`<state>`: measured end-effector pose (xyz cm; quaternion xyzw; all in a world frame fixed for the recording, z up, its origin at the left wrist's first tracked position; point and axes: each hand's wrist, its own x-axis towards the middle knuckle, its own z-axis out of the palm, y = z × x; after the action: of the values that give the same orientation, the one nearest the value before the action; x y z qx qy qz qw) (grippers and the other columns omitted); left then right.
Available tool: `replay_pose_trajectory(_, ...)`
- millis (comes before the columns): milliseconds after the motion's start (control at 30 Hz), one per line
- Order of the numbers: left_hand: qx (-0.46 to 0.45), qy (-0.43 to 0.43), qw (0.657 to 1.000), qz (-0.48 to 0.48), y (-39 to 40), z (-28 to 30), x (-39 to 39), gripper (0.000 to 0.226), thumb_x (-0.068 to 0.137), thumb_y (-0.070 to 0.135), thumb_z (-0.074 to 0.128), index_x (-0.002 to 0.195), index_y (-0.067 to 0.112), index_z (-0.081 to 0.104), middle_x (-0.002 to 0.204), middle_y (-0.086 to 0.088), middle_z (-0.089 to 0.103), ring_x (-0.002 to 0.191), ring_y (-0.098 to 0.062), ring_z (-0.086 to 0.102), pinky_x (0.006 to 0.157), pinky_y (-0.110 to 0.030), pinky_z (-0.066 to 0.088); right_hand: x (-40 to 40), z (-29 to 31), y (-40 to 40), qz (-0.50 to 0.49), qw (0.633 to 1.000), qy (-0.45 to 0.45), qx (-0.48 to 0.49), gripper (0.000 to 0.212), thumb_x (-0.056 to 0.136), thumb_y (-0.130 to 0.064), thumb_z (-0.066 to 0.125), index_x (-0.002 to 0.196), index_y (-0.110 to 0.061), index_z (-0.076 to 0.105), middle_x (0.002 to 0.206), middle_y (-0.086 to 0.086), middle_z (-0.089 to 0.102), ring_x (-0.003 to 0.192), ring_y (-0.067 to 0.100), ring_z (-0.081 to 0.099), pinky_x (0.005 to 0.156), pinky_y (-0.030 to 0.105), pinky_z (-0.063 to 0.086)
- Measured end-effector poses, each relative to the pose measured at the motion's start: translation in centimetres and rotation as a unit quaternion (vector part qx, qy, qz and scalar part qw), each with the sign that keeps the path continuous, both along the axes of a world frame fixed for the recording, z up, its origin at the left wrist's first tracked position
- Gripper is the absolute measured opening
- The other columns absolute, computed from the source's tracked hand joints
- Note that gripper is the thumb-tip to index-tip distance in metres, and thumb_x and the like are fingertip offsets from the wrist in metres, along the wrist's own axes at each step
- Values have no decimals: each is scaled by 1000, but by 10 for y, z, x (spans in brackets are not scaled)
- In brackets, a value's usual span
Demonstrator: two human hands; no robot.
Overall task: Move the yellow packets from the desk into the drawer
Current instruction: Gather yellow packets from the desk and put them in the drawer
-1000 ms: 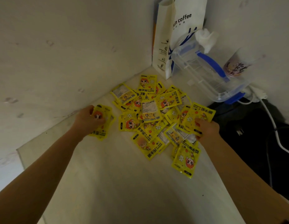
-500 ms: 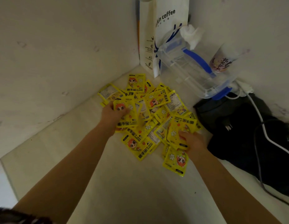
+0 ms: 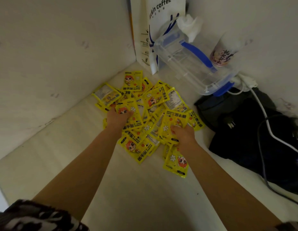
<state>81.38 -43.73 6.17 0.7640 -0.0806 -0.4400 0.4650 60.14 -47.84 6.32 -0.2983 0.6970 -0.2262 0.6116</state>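
Several yellow hand-warmer packets point(image 3: 155, 99) lie heaped in the far corner of the pale desk point(image 3: 136, 189). My left hand point(image 3: 115, 118) rests on the left side of the heap, fingers closed on a small stack of yellow packets point(image 3: 130, 114). My right hand point(image 3: 183, 135) sits on the right side of the pile and grips a yellow packet point(image 3: 174, 121) whose top stands up above my fingers. One packet point(image 3: 175, 161) lies apart at the near right, partly under my right wrist. No drawer is in view.
A white coffee paper bag point(image 3: 155, 30) stands in the corner. A clear plastic box with blue clips point(image 3: 191, 62) leans beside it, with a cup point(image 3: 223, 52) behind. A black bag point(image 3: 255, 134) with a white cable point(image 3: 268, 125) lies at the right. Walls close the left and back.
My left hand has carried its packets from the left of the heap onto it. My right hand has stayed on the right side, taking hold of a packet there.
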Motion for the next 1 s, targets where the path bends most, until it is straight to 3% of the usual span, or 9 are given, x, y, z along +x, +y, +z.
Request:
replay_pose_trajectory(67, 5, -16, 1000, -9, 2, -7, 1, 90, 50, 33, 85, 131, 19, 49, 121, -11, 64, 99, -35, 67, 81, -55, 56, 2, 1, 0, -1, 1000, 2, -1, 39, 81, -15, 64, 120, -13, 55, 118, 9, 63, 109, 34, 62, 95, 57, 48)
replay_pose_trajectory(133, 10, -30, 999, -15, 5, -19, 3, 85, 54, 32, 84, 130, 16, 49, 119, -12, 65, 102, -36, 66, 84, -55, 55, 2, 0, 1, -4, 1000, 3, -5, 55, 82, -19, 64, 134, -12, 46, 130, 11, 57, 116, 33, 58, 98, 56, 47)
replay_pose_trajectory(233, 28, -36, 999, -13, 14, -1, -5, 76, 59, 30, 83, 126, 14, 53, 115, -12, 67, 99, -34, 67, 81, -54, 57, -2, 1, 3, -8, 1000, 6, -6, 66, 81, -24, 65, 140, -11, 38, 134, 12, 53, 119, 34, 55, 99, 56, 46)
replay_pose_trajectory(367, 22, -25, 999, 5, 34, 11, -17, 50, 72, 15, 79, 117, 15, 58, 108, -11, 68, 89, -30, 70, 76, -52, 58, -12, 8, 11, 6, 999, 12, -32, 52, 83, -17, 64, 133, -10, 48, 123, 11, 61, 111, 32, 61, 95, 53, 50)
replay_pose_trajectory(500, 23, -26, 999, 12, 60, 17, -33, 41, 72, 15, 78, 109, 15, 62, 104, -10, 70, 85, -27, 70, 77, -50, 59, -25, 13, 24, 41, 997, 23, -57, 39, 78, -12, 63, 117, -11, 59, 109, 10, 67, 99, 32, 65, 90, 49, 54)
replay_pose_trajectory(567, 20, -28, 999, 21, 72, 22, -41, 33, 76, 11, 77, 105, 13, 61, 100, -11, 69, 72, -22, 70, 70, -43, 60, -31, 15, 31, 59, 995, 45, -74, 32, 74, -10, 60, 105, -8, 62, 99, 12, 66, 91, 32, 65, 88, 49, 54)
replay_pose_trajectory(633, 13, -29, 999, 23, 82, 25, -48, 28, 79, 9, 74, 104, 12, 61, 94, -11, 69, 59, -15, 68, 61, -36, 59, -37, 20, 34, 68, 992, 63, -91, 33, 74, -10, 59, 107, -6, 62, 103, 13, 66, 92, 32, 64, 87, 47, 54)
replay_pose_trajectory(767, 6, -49, 999, 20, 99, 32, -64, 27, 78, 10, 75, 101, 15, 62, 92, -7, 68, 70, -18, 66, 55, -28, 52, -50, 28, 38, 66, 991, 60, -100, 33, 77, -8, 62, 109, -2, 60, 105, 16, 66, 92, 31, 65, 86, 47, 55)
replay_pose_trajectory(1000, 6, -42, 999, -5, 127, 38, -91, 25, 78, 12, 75, 98, 16, 61, 92, -8, 67, 73, -21, 65, 59, -31, 53, -70, 44, 69, 60, 994, 9, -89, 30, 80, -14, 63, 109, -7, 59, 106, 18, 66, 96, 33, 66, 87, 50, 55)
